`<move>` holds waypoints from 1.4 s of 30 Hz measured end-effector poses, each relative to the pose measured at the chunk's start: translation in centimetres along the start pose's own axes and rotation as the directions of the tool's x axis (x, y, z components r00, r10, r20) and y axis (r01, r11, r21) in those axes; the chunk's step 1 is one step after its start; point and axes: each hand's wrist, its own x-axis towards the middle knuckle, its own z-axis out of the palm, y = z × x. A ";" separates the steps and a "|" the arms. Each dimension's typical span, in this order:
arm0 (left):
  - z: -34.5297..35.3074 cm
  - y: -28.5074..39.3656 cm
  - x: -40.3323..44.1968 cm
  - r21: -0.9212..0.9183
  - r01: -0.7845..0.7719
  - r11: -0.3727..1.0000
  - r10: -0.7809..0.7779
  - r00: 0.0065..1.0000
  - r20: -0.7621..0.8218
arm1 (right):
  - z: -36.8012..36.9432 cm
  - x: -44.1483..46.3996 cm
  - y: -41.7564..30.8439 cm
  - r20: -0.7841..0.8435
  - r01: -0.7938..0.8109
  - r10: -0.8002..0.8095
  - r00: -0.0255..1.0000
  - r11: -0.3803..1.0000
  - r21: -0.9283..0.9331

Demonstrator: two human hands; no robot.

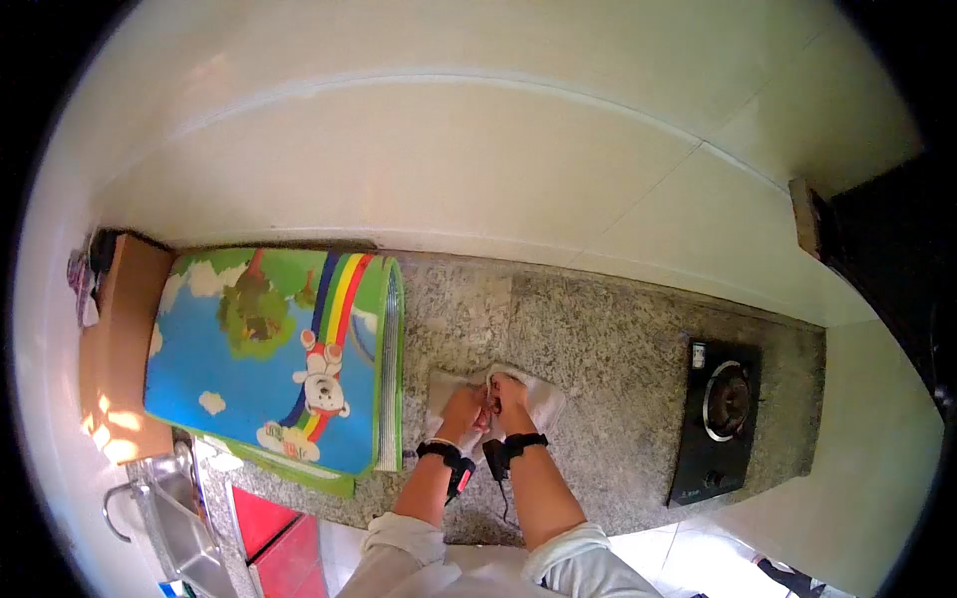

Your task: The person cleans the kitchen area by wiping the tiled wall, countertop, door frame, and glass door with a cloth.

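A pale, greyish-pink cloth point(544, 405) lies crumpled on the speckled stone countertop point(608, 399), spreading out on both sides of my hands. My left hand point(463, 411) is closed on its middle, with the fingers bent inward. Right beside it, my right hand point(509, 392) also grips the cloth, and a gathered fold stands up between the two. The fingertips are small and partly hidden, so their exact hold is unclear. Each wrist wears a black strap with a small device on it.
A folded play mat point(269, 359) with a bear and rainbow print lies to the left, against a cardboard box point(125, 349). A black single-burner gas stove point(715, 424) is set at the right. The sink point(184, 518) is at lower left, and a wall point(478, 159) runs behind the countertop.
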 end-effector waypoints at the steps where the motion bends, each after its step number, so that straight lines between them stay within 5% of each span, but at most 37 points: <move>1: -0.1 0.7 1.4 -0.020 0.040 0.999 -0.041 0.999 -0.027 | 0.7 0.0 -0.9 -0.003 -0.005 0.005 1.000 1.000 0.010; 6: -0.8 4.9 5.2 -0.155 0.197 0.968 -0.210 0.975 -0.076 | 2.1 1.9 -4.3 0.093 0.018 -0.034 0.995 0.984 0.175; 11: -1.9 7.4 6.1 0.018 0.064 0.998 -0.062 0.994 -0.091 | 3.8 2.2 -7.3 0.018 0.017 -0.020 1.000 0.988 0.155; 14: -2.6 7.8 8.6 -0.096 0.077 0.992 -0.084 0.993 -0.082 | 4.4 3.3 -8.5 0.029 0.048 -0.052 0.998 0.991 0.128; 17: -3.4 8.5 10.6 0.052 -0.053 0.997 0.058 0.994 -0.089 | 5.1 5.6 -10.0 0.070 0.057 -0.064 0.995 0.994 0.096; 19: -3.8 8.6 11.7 -0.025 -0.010 1.000 0.007 0.996 -0.094 | 5.5 7.0 -10.6 0.105 0.056 -0.064 0.992 0.995 0.078; 21: -4.1 9.1 12.3 -0.104 0.029 0.994 -0.039 0.995 -0.093 | 6.1 4.6 -12.9 0.098 0.157 -0.142 0.985 0.972 -0.176; 23: -4.2 9.9 12.1 -0.066 -0.090 0.994 0.082 0.991 -0.105 | 6.5 6.2 -12.8 0.111 0.288 -0.267 0.957 0.920 -0.267; 27: -4.1 12.9 11.3 0.030 -0.056 0.998 0.059 0.991 -0.124 | 7.2 8.7 -12.3 0.124 0.549 -0.556 0.822 0.715 -0.433; 29: -4.2 13.6 11.8 -0.139 0.039 0.989 -0.060 0.987 -0.149 | 7.7 8.8 -12.7 0.094 0.565 -0.604 0.791 0.664 -0.489; 33: -4.5 14.6 12.6 -0.051 -0.023 0.998 0.016 0.991 -0.135 | 7.9 6.2 -14.9 0.113 0.585 -0.665 0.738 0.548 -0.598; 36: -4.1 15.6 12.6 -0.035 0.060 0.998 -0.067 0.974 -0.217 | 7.9 8.4 -14.4 0.163 0.629 -0.696 0.700 0.491 -0.602; 40: -4.1 15.9 11.8 -0.061 0.038 0.997 -0.051 0.975 -0.218 | 8.4 12.4 -13.2 0.083 0.483 -0.586 0.806 0.571 -0.664; 42: -4.3 14.4 12.0 -0.151 -0.028 0.988 -0.002 0.981 -0.194 | 8.5 11.5 -13.5 0.046 0.584 -0.696 0.716 0.562 -0.586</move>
